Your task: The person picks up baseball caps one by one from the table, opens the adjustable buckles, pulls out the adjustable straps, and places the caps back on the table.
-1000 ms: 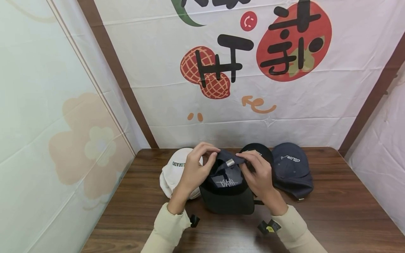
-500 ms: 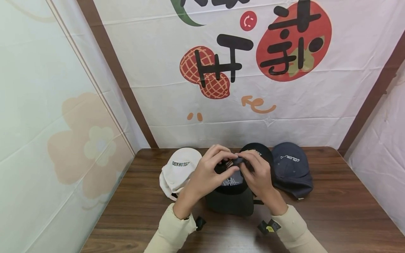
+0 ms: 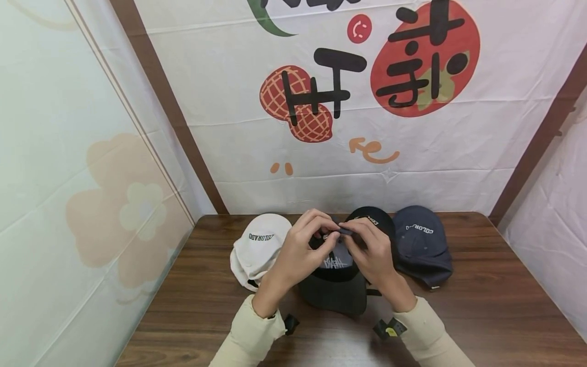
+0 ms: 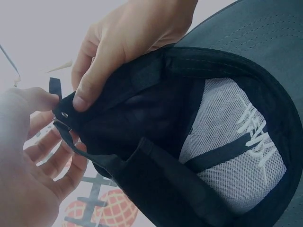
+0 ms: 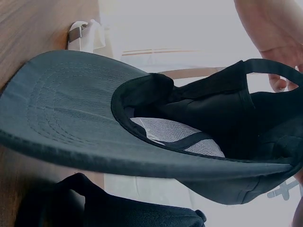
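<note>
A dark baseball cap (image 3: 333, 293) is held upside down over the table, its brim toward me. White lettering shows on the mesh lining (image 4: 236, 137) inside the crown. At the cap's far side, my left hand (image 3: 300, 252) pinches the tail of the back strap (image 4: 55, 86) between thumb and fingers, right by a small metal buckle (image 4: 61, 120). My right hand (image 3: 375, 250) grips the cap's rear edge beside the buckle, thumb on the inside. Both sets of fingertips almost meet there. In the left wrist view the strap loops below the buckle.
A white cap (image 3: 262, 237) sits to the left on the brown wooden table (image 3: 495, 285). Behind and beside my right hand stand a black cap (image 3: 369, 216) and a navy cap (image 3: 422, 242). A printed white cloth (image 3: 257, 193) hangs behind the table.
My left hand has moved right, from the left side of the cap's rear edge to the strap beside my right hand. The right hand has stayed nearly still, and the brim has shifted slightly.
</note>
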A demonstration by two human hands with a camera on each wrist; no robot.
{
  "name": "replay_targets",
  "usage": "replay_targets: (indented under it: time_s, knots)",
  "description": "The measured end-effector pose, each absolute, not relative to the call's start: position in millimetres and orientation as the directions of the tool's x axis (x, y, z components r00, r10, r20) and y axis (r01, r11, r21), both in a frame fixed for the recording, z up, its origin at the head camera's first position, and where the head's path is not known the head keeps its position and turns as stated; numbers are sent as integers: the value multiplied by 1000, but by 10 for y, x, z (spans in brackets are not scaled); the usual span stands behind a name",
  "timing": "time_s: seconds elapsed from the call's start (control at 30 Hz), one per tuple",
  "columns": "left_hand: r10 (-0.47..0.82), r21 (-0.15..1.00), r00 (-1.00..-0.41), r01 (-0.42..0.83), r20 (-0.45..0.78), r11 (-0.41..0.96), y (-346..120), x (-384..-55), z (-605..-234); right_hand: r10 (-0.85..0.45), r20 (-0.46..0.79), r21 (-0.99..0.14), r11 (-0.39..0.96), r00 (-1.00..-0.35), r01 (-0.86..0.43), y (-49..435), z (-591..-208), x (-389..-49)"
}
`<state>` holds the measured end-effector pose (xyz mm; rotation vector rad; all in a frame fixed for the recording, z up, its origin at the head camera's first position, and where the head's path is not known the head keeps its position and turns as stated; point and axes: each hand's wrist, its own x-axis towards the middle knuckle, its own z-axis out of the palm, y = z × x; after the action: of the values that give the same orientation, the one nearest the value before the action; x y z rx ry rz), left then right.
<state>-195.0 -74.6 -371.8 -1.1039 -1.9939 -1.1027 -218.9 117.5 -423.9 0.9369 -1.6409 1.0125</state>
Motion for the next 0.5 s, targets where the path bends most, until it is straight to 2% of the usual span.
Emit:
replay_targets:
  time_s: [0.27,0.5]
  knots:
    - [364,381,-469,879,805,288,-723,-1955,-3732,-126,962,-176,386,-241,-905,1160,-4198,-2173]
    - [354,406,-491,867,796,288,-703,-1948,-3744,-127,978,-95,424,-163,-901,1151,-4150,-2176]
